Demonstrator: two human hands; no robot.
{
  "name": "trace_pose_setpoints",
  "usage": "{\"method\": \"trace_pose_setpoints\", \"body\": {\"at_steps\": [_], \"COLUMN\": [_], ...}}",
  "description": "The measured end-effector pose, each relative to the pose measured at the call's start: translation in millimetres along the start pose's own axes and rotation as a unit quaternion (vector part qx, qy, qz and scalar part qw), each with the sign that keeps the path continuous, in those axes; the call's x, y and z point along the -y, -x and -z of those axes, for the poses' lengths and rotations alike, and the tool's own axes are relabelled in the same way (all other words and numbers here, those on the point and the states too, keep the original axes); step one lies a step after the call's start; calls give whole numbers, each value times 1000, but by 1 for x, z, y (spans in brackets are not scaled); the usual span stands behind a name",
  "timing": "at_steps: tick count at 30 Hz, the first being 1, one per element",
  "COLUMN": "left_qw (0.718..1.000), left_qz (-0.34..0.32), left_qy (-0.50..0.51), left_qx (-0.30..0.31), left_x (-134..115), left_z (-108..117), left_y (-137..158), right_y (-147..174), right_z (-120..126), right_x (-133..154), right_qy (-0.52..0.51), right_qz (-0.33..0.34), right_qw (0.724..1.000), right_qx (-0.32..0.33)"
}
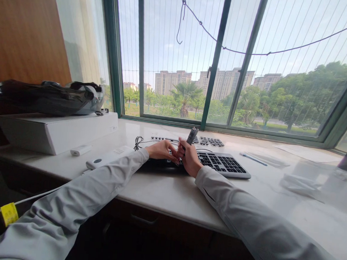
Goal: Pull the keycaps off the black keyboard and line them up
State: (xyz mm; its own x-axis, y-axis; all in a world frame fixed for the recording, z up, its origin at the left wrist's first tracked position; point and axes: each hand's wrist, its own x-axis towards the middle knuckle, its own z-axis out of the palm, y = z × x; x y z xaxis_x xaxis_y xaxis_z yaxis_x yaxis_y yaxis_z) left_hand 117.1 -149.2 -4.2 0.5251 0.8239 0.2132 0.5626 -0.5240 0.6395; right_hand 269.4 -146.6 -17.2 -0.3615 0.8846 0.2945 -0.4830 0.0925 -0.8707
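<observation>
A keyboard [226, 162] with a pale frame and many black key positions lies on the marble-patterned counter [157, 184] in front of me. My right hand [191, 159] is closed around a slim dark tool [192, 135], whose end with small metal tips points up. Below the fist, its lower end is hidden by my fingers. My left hand [162, 150] rests over the keyboard's left part, thumb and fingers drawn together close to my right fingers. Whatever sits between them is too small to make out. Rows of loose dark keycaps [211, 141] lie behind the keyboard.
A coiled black cable [138, 142] lies left of the keycaps. Further left are a white power strip [109, 157], a small white adapter [81, 150] and a white box [57, 131] bearing a black bag [45, 97]. A blue pen [253, 159] and clear plastic bag [302, 184] lie right.
</observation>
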Motion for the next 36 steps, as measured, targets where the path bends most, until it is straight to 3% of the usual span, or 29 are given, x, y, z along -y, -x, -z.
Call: {"method": "trace_pose_setpoints", "body": {"at_steps": [36], "left_qw": [1000], "left_qz": [10], "left_qy": [0], "left_qx": [11], "left_x": [0], "left_z": [0], "left_y": [0], "right_y": [1], "right_z": [-2], "right_x": [1], "right_qy": [-27], "right_qz": [9], "right_qw": [1000], "right_qx": [-2]}}
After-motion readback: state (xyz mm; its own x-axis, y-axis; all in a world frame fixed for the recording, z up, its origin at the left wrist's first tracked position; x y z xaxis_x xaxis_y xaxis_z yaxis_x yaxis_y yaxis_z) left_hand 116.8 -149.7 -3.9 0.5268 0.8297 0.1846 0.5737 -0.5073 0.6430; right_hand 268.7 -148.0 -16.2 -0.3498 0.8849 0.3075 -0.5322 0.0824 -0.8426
